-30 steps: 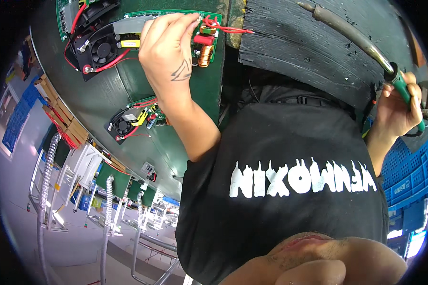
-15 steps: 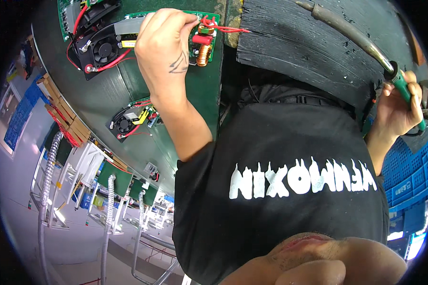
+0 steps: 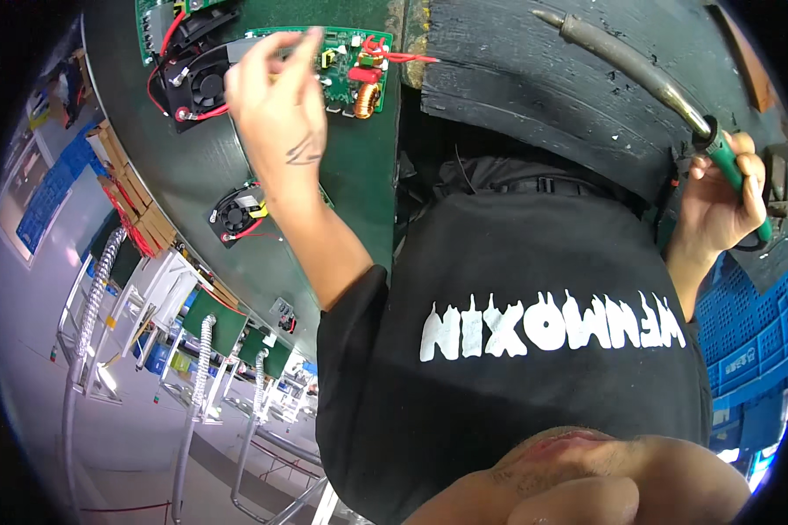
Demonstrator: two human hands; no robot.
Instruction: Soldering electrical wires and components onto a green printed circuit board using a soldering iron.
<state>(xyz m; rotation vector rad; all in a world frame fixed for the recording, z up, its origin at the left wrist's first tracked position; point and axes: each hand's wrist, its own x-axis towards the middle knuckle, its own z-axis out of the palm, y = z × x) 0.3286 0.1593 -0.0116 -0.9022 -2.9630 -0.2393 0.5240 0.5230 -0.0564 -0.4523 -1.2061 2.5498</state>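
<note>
The soldering iron is gripped tight in the right hand, parked well right of the circuit board, while left hand fingers are spread loosely over it, probably for positioning.

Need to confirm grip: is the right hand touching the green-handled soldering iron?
Touching. The head view shows the right hand with its fingers wrapped round the soldering iron's green handle.

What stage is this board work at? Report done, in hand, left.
Done: the circuit board has a copper coil mounted, a wired fan beside it. In hand: the left hand is over the board, fingers spread; the right hand grips the soldering iron, tip over the black pad. Left: probably soldering, and the second fan lying apart.
</note>
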